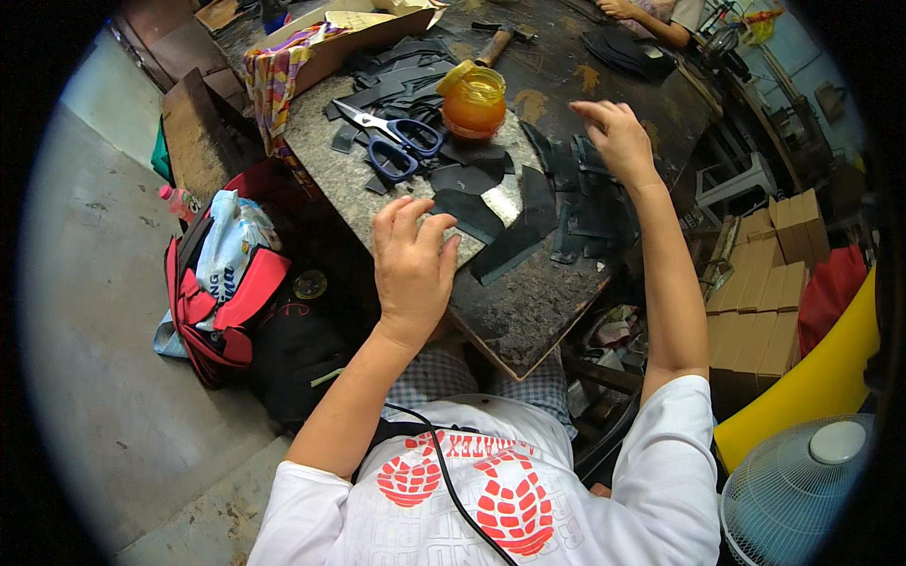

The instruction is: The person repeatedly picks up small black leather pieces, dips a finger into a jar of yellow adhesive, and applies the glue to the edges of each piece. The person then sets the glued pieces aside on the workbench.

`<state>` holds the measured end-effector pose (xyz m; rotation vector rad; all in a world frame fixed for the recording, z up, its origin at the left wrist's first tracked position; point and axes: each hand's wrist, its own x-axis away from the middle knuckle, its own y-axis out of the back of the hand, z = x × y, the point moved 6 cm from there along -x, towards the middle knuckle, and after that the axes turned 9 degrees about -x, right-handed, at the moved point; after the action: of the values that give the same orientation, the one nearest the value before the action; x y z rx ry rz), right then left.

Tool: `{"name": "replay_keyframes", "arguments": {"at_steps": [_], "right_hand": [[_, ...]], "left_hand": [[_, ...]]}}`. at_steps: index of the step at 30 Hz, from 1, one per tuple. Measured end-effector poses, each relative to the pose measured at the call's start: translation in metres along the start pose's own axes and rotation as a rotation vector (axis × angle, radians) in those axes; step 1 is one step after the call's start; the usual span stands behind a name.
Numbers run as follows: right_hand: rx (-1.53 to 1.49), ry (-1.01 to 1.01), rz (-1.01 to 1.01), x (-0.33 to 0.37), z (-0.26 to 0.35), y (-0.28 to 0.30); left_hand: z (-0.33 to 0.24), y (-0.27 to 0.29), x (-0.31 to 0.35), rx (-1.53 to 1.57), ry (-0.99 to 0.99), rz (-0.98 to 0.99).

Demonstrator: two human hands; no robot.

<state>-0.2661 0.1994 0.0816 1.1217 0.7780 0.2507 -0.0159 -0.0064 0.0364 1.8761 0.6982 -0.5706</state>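
Observation:
My left hand (pixel 411 257) rests palm down at the near edge of the stone slab (pixel 326 156), its fingertips touching a dark leather piece (pixel 469 213). It holds nothing. My right hand (pixel 618 137) hovers with loose, spread fingers above a heap of dark cut pieces (pixel 580 203) on the worn work table (pixel 528 307); nothing is in it. Blue-handled scissors (pixel 392 141) lie on the slab beyond my left hand. An open orange jar of glue (pixel 475 102) stands behind them, its lid tilted against it.
A cardboard tray (pixel 363 33) with striped cloth (pixel 274 80) sits far left on the table. Another person's arm (pixel 651 19) works at the far side. A red bag (pixel 222 297) lies on the floor left; cardboard boxes (pixel 764 302), a yellow object and a fan (pixel 802 491) stand right.

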Motion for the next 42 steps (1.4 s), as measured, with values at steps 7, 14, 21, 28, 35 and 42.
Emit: {"name": "replay_keyframes", "arguments": {"at_steps": [7, 14, 21, 28, 35, 42], "right_hand": [[0.020, 0.343, -0.144, -0.054, 0.094, -0.010], [0.150, 0.365, -0.138, -0.065, 0.108, -0.011], [0.102, 0.370, -0.210, -0.041, 0.107, 0.016], [-0.364, 0.302, -0.273, 0.032, 0.121, 0.062], [-0.302, 0.313, -0.083, 0.124, 0.159, 0.001], [-0.474, 0.047, -0.122, 0.147, 0.136, 0.009]], "left_hand": [[0.001, -0.001, 0.000, -0.004, 0.020, 0.017], [0.002, 0.000, 0.000, 0.000, 0.025, 0.011], [0.002, -0.001, 0.000, -0.011, 0.029, 0.015], [0.001, -0.002, 0.001, -0.057, -0.001, 0.033], [0.001, 0.001, 0.001, 0.005, 0.000, 0.015], [-0.006, 0.029, 0.008, 0.271, 0.008, 0.066]]}}
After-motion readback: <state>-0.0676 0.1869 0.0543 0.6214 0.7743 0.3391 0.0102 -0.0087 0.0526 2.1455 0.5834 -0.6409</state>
